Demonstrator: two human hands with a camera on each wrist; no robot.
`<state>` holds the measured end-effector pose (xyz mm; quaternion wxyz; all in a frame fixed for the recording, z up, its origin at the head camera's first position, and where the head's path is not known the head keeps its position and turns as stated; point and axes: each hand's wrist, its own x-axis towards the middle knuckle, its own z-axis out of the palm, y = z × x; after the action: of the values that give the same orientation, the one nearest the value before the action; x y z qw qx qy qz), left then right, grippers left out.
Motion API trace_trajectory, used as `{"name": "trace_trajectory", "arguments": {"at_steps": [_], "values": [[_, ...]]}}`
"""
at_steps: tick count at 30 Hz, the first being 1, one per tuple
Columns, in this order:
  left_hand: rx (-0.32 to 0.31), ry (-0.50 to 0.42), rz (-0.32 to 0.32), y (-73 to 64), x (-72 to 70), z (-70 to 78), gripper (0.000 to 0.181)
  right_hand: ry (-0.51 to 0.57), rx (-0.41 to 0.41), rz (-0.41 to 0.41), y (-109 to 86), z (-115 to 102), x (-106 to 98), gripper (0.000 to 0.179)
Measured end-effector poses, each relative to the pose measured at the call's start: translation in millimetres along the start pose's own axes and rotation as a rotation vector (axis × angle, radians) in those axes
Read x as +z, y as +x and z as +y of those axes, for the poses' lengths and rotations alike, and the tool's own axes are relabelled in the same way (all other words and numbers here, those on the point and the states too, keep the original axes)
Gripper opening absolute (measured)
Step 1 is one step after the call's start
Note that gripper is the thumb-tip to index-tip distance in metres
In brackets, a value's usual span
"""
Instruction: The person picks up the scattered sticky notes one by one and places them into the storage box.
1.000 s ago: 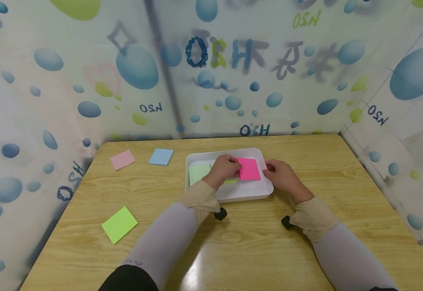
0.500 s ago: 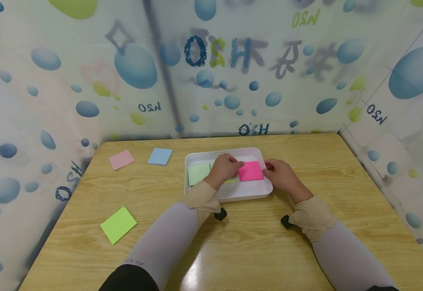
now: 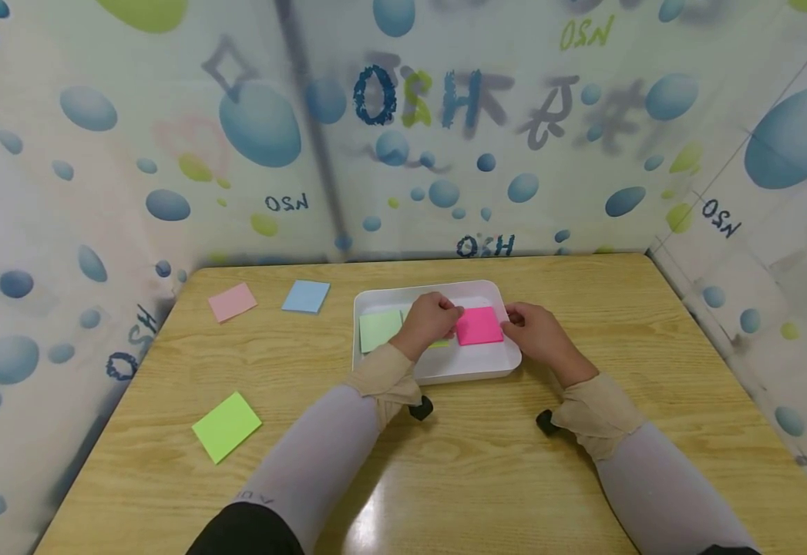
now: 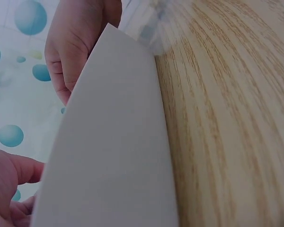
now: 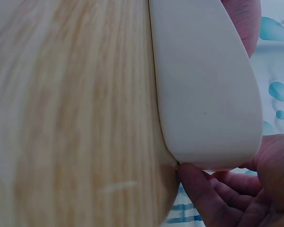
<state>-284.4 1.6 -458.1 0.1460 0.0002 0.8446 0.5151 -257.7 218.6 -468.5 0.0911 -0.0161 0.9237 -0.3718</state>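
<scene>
In the head view a white tray (image 3: 469, 375) stands at the back middle of the table. A bright pink sticky note pad (image 3: 481, 327) lies level in its right part. My left hand (image 3: 425, 324) reaches over the tray and pinches the pad's left edge between thumb and fingers, its fingertips partly hidden. At the tray's right end my right hand (image 3: 540, 336) grips the rim; in the right wrist view the right hand's thumb and fingers (image 5: 194, 182) close about the tray's end. A pale green pad (image 3: 378, 331) lies in the tray's left part, and a yellow pad (image 3: 440, 344) shows below my left hand.
On the table's left side lie a light pink pad (image 3: 233, 302), a light blue pad (image 3: 306, 296) and a lime green pad (image 3: 226, 427). Behind the wooden table (image 3: 486, 470) hangs a patterned cloth wall (image 3: 403, 177).
The bright pink pad has turned from tilted to level and shifted slightly right and down in the tray. Both hands have stayed nearly in place.
</scene>
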Motion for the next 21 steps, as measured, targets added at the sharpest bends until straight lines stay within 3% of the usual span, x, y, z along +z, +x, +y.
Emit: {"name": "trace_trajectory", "arguments": {"at_steps": [10, 15, 21], "values": [[0.005, 0.116, -0.011, -0.2, -14.6, 3.7, 0.023, 0.006, 0.002, -0.002, -0.8, -1, 2, 0.046], [0.044, 0.149, 0.025, -1.7, -33.9, 8.4, 0.023, 0.006, 0.005, -0.008, -2.4, -3, 1, 0.046], [0.103, 0.188, 0.117, -2.6, -62.6, 10.2, 0.020, -0.004, 0.005, -0.011, -3.8, -5, -1, 0.046]]}}
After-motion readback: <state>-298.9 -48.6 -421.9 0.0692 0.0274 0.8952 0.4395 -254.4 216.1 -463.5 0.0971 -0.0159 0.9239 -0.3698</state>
